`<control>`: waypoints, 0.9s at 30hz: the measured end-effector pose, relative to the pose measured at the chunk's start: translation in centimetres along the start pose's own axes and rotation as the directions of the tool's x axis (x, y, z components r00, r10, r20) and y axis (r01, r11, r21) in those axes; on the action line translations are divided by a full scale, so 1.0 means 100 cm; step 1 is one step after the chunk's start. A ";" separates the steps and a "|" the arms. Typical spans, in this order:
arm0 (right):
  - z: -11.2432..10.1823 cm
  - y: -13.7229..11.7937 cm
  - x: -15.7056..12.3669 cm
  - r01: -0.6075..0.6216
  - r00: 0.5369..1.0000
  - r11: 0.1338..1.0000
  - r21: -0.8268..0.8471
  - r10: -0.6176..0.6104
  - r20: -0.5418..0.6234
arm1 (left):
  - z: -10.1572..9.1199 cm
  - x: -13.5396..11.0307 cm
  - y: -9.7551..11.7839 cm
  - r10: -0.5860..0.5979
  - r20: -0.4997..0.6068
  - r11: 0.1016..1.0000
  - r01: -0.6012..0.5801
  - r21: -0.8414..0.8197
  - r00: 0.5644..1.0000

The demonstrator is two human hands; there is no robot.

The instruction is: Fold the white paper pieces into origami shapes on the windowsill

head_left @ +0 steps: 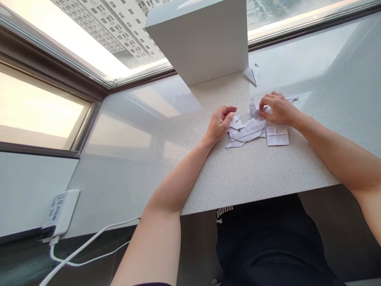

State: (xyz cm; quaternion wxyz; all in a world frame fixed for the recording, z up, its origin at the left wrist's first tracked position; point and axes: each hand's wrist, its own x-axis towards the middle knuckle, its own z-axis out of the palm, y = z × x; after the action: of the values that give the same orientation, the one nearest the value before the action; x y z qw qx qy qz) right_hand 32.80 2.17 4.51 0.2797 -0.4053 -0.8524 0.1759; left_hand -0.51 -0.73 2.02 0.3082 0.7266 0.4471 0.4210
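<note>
A heap of folded white paper pieces (246, 132) lies on the speckled white counter (244, 174). My left hand (219, 123) rests at the heap's left edge, its fingers curled with nothing visible in them. My right hand (278, 109) pinches a small folded paper piece (254, 111) at the heap's far side. A creased square of paper (277, 136) lies flat just below my right hand. Another folded paper (251, 74) sits farther back by the white box.
A white box-like block (202, 37) stands at the back of the counter against the window. A white power bank (60, 213) with white cables (86, 246) sits at the lower left. The counter's front edge runs above my lap.
</note>
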 end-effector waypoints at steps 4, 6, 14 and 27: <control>0.002 -0.015 0.002 -0.031 0.999 0.993 0.117 0.034 -0.019 | -0.001 -0.002 0.006 0.019 0.034 1.000 -0.020 0.006 0.999; 0.005 -0.024 0.002 -0.049 0.998 0.984 0.169 0.056 -0.036 | -0.001 -0.003 0.009 0.037 0.059 0.999 -0.037 -0.004 0.998; 0.018 -0.046 -0.001 0.007 1.000 0.944 0.331 -0.008 0.000 | 0.000 -0.002 0.007 0.070 0.080 0.997 -0.067 -0.039 0.994; 0.024 -0.041 -0.003 0.025 0.996 0.974 0.227 -0.044 0.080 | 0.004 0.011 -0.021 -0.069 -0.166 0.989 0.046 -0.139 0.984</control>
State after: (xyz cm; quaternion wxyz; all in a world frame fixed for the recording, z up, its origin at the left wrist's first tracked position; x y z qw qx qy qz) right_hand 29.01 -0.72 4.73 0.2905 -0.3480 -0.8450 0.2837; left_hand -0.65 1.11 0.50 0.3291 0.6521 0.4634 0.5017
